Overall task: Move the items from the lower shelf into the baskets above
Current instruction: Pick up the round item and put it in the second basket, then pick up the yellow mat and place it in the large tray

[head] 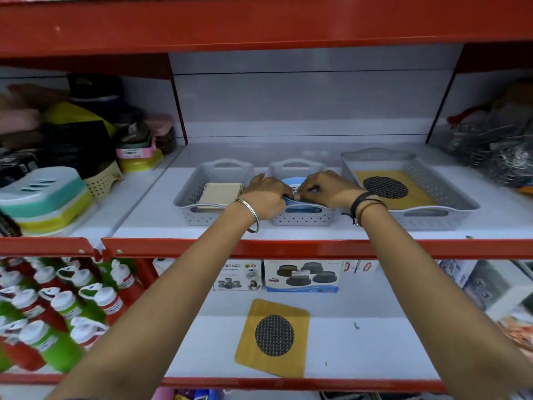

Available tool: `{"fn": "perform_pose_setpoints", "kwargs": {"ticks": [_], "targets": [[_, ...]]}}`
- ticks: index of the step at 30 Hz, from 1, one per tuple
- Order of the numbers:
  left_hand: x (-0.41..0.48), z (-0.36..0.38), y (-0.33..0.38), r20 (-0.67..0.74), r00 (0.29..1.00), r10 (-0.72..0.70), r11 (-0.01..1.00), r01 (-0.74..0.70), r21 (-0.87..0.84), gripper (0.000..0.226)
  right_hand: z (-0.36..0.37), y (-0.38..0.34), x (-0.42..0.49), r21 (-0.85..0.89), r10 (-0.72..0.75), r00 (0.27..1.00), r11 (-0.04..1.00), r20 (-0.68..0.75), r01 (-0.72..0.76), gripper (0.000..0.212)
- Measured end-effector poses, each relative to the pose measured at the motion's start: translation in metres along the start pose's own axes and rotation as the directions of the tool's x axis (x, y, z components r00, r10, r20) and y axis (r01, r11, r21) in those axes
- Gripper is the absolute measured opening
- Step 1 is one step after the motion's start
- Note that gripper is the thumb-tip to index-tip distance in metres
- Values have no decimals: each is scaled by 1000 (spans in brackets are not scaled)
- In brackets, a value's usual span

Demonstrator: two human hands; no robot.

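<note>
Three grey perforated baskets stand on the upper shelf. In the middle basket (302, 217) lies a blue round item (291, 181); my left hand (266, 193) and my right hand (323, 189) both grip it over that basket. The left basket (187, 197) holds a beige flat pack (220, 193). Inside the wide right basket (461, 203) lies a yellow mat with a black mesh circle (385, 187). A second yellow mat with a black mesh circle (274, 336) rests on the lower shelf (375, 342) between my forearms.
Boxed goods (301, 275) stand at the back of the lower shelf. Red and green bottles (57, 307) fill the lower left bay. Plastic containers (43, 197) crowd the upper left bay, dark packaged goods (496, 145) the upper right. Red shelf edges (317, 248) run across.
</note>
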State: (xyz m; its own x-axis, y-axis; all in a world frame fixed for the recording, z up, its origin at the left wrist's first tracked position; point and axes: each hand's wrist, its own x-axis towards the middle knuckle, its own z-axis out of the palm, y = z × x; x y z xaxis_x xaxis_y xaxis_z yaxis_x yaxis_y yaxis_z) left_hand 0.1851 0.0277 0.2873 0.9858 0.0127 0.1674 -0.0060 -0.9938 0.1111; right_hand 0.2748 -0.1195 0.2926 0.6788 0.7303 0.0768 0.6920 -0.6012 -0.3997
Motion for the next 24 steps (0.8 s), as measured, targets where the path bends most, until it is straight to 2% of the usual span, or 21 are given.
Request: {"fn": "perform_pose_setpoints", "kwargs": {"ticks": [3,5,6,8,10,12,14,16,19,21,24], "targets": [[-4,-7,5,4,1000,20,999,-20,31,43,-2,-2,-4,-30,-1,999,1000,-37,0,32],[-13,-9,7,-102,995,20,1000,-19,5,47,-6,-7,-16,-15,-58,982,998,-181,56,27],[-20,-8,8,-203,979,28,999,-35,-29,47,-7,-12,-27,-1,-106,954,994,-280,110,27],[-36,-6,13,-418,907,40,991,-91,-101,43,-6,-24,-52,18,-213,853,968,-477,252,23],[-63,5,23,-566,825,0,963,-152,-223,36,6,-36,-80,67,-263,742,922,-616,383,18],[-93,22,32,-654,754,-58,922,-211,-325,31,25,-45,-106,122,-260,699,887,-666,446,15],[-124,45,40,-691,719,-72,914,-231,-335,28,51,-49,-130,170,-252,714,871,-653,462,13],[-151,74,39,-666,742,-84,914,-209,-348,26,81,-45,-147,231,-224,766,870,-602,436,12],[-183,120,32,-540,833,-120,898,-140,-416,25,136,-28,-166,335,-132,890,894,-436,297,14],[-199,155,25,-394,904,-164,892,-35,-452,32,176,-13,-177,371,-22,957,919,-288,133,15],[-218,199,16,-139,962,-235,873,146,-465,44,227,7,-188,356,120,986,932,-119,-70,19]]}}
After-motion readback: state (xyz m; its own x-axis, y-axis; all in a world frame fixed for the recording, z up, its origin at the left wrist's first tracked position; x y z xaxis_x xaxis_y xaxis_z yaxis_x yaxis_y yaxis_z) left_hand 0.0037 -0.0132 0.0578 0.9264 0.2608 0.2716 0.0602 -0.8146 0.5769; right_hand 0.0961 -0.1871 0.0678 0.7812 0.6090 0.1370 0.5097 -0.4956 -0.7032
